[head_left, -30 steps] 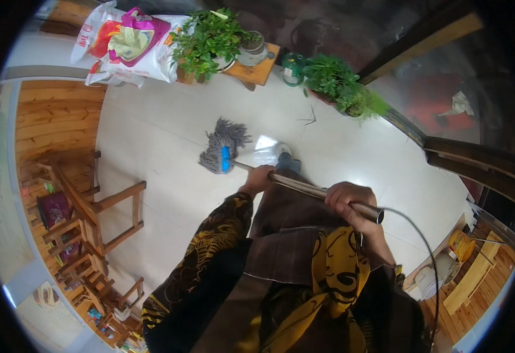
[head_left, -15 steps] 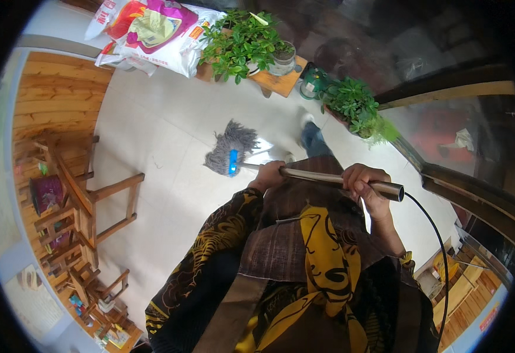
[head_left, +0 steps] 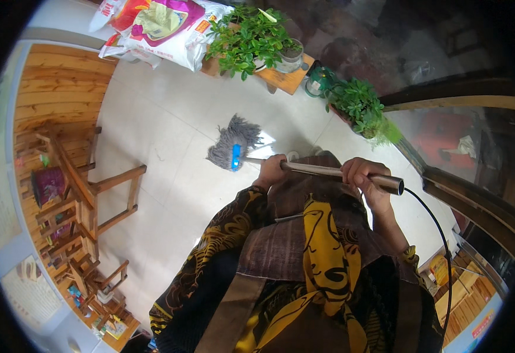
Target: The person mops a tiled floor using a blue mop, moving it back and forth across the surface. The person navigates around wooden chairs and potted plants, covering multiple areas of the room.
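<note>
Both of my hands are closed around the metal handle of a mop (head_left: 231, 143). My left hand (head_left: 273, 172) grips it lower down, nearer the mop head. Close to the handle's thick top end, my right hand (head_left: 366, 178) wraps round it. The mop head has grey yarn strands and a blue clamp, and it lies on the pale tiled floor (head_left: 169, 129) ahead and to the left of my body. From the handle's top the pole slants down to the left across my brown apron.
Wooden stools and a table (head_left: 87, 194) stand along the left. At the far side are white sacks (head_left: 169, 35), a leafy potted plant (head_left: 248, 44) on a small wooden bench (head_left: 290, 79), and another plant (head_left: 357, 106). A glass panel with a dark frame (head_left: 475, 191) runs along the right.
The mop head has shifted slightly right and away from me, its strands spread differently. My foot, seen before stretched forward, is now mostly hidden behind the apron. Both hands keep their grip.
</note>
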The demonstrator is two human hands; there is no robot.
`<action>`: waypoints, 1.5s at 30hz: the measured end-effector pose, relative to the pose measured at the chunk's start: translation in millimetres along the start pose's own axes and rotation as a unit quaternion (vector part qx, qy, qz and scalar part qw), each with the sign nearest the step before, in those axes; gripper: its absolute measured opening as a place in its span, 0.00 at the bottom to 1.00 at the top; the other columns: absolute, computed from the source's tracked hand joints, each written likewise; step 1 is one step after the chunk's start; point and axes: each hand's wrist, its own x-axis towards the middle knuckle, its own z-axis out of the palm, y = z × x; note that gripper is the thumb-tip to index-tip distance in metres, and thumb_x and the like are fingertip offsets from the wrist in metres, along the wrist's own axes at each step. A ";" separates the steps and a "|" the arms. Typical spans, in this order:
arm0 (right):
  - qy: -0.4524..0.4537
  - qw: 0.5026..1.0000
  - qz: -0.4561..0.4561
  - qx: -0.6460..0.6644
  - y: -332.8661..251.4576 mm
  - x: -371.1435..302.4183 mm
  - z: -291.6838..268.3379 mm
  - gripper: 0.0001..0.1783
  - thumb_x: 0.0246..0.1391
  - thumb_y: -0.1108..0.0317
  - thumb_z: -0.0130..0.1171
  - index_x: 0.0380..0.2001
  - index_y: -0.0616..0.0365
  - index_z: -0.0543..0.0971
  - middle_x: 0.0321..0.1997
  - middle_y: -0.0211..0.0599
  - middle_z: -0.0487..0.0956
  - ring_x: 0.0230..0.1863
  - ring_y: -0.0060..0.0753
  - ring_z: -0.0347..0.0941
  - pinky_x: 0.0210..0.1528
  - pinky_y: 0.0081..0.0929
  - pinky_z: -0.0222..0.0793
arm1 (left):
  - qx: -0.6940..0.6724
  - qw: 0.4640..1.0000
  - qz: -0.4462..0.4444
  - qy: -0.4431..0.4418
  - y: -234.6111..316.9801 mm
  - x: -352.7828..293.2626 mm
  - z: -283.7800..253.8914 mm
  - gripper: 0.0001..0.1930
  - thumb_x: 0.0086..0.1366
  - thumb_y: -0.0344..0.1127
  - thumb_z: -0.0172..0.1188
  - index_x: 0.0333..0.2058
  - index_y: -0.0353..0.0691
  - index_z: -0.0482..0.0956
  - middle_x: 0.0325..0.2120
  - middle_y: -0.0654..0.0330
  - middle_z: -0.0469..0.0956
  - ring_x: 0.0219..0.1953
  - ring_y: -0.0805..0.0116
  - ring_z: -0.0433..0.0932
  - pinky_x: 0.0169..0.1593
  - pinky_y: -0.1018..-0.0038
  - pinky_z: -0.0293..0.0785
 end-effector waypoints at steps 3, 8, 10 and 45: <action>0.013 0.998 0.057 0.007 -17.1 13.6 -8.8 0.19 0.50 0.60 0.57 0.14 0.59 0.66 0.16 0.32 0.67 0.23 0.29 0.64 0.40 0.33 0.64 | -0.061 0.996 -0.035 0.056 15.6 11.6 11.3 0.06 0.49 0.34 0.58 0.25 0.40 0.74 0.27 0.52 0.76 0.35 0.48 0.74 0.38 0.59 0.68; -0.013 0.999 -0.015 -0.035 -41.3 22.2 -39.6 0.20 0.51 0.62 0.57 0.12 0.59 0.65 0.15 0.31 0.65 0.21 0.29 0.61 0.37 0.32 0.63 | -0.157 0.986 0.023 0.044 36.7 70.5 37.4 0.03 0.48 0.26 0.55 0.24 0.36 0.72 0.27 0.47 0.74 0.33 0.46 0.72 0.36 0.58 0.67; 0.008 0.998 -0.015 -0.055 -58.4 21.2 -50.0 0.21 0.52 0.60 0.56 0.12 0.59 0.66 0.15 0.32 0.65 0.21 0.29 0.61 0.34 0.32 0.62 | -0.143 0.985 0.090 0.034 56.0 94.4 41.9 0.04 0.47 0.26 0.56 0.23 0.35 0.71 0.24 0.47 0.74 0.29 0.45 0.70 0.34 0.58 0.67; 0.093 0.981 -0.105 -0.133 -86.8 -30.0 -144.7 0.17 0.59 0.61 0.49 0.18 0.56 0.67 0.16 0.32 0.65 0.22 0.30 0.62 0.34 0.32 0.63 | -0.106 0.988 0.108 -0.042 168.7 119.9 126.3 0.04 0.49 0.32 0.56 0.26 0.41 0.75 0.21 0.52 0.75 0.28 0.49 0.74 0.33 0.62 0.71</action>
